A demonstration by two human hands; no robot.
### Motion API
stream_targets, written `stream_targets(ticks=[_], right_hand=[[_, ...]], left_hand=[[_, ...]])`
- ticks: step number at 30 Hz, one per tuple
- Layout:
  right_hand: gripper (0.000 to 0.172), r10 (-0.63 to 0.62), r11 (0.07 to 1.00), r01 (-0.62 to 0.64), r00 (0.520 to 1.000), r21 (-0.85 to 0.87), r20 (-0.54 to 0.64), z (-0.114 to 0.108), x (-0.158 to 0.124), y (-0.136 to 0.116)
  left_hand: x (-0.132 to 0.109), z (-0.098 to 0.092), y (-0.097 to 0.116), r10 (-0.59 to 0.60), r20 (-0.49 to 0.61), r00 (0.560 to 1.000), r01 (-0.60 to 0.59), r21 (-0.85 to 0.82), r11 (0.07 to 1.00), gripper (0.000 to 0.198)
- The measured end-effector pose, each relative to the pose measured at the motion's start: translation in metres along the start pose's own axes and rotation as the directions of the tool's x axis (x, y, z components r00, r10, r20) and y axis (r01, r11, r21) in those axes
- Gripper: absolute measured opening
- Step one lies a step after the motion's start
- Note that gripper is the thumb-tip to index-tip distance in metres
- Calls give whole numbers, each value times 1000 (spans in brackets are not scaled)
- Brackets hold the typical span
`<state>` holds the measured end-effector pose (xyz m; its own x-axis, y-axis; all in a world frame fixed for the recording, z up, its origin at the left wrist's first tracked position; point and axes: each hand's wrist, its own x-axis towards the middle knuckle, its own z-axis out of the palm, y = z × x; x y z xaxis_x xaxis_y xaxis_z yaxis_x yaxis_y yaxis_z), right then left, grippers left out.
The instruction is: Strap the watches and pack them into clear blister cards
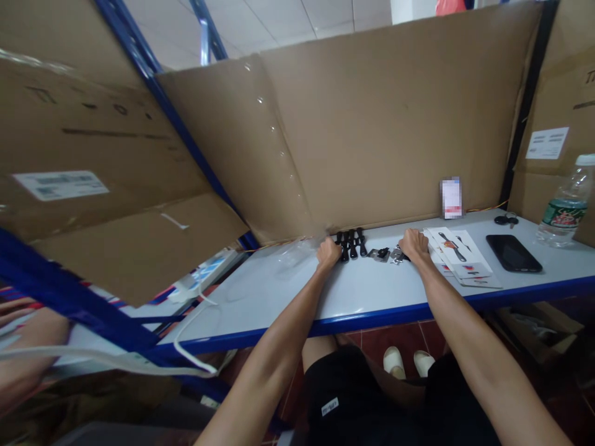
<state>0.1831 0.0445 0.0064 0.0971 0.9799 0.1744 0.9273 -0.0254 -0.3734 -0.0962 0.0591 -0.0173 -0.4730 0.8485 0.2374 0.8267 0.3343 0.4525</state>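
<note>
Head view is showing a broad cardboard panel point(400, 124) that is standing behind a grey table point(367, 288). On this table, printed leaflets point(462, 241) are lying just beside the right hand, and farther right a bottle point(564, 214) and a dark phone point(514, 253) are resting. The left hand point(329, 253) is curling at the left end of the black-handled tools point(352, 253), which are lying side by side between the two hands. The right hand point(414, 245) is bending over small metal pieces point(374, 254). Both hands are hiding their fingertips, so I cannot tell whether either is gripping something. Good handling is probably asking for light fingers, aligning the tools evenly and not pushing the small pieces under the leaflets.
</note>
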Motion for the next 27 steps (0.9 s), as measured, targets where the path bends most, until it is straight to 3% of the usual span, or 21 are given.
stream_targets(ticks=[4, 8, 12, 16, 20, 27], right_hand=[[29, -1, 1000, 1, 998, 0, -56, 4, 2, 1], [31, -1, 1000, 3, 992, 22, -126, 3, 1, 2], [34, 3, 1000, -3, 990, 3, -142, 1, -2, 2], [33, 1, 1000, -4, 992, -27, -129, -2, -4, 2], [32, -3, 1000, -1, 992, -28, -126, -3, -3, 1], [34, -5, 1000, 3, 995, -18, -104, -1, -2, 0]], left_hand=[[-3, -10, -1, 40, 8, 999, -41, 16, 999, 40], [-19, -12, 2, 301, -60, 952, -295, 85, 952, 56], [-34, -3, 13, 489, 164, 857, -509, 112, 853, 68], [-32, 4, 19, 496, 315, 809, -554, 125, 823, 70], [-20, 5, 16, 498, 333, 801, -557, 108, 824, 69], [-6, 7, 5, 577, 332, 746, -629, 70, 774, 68]])
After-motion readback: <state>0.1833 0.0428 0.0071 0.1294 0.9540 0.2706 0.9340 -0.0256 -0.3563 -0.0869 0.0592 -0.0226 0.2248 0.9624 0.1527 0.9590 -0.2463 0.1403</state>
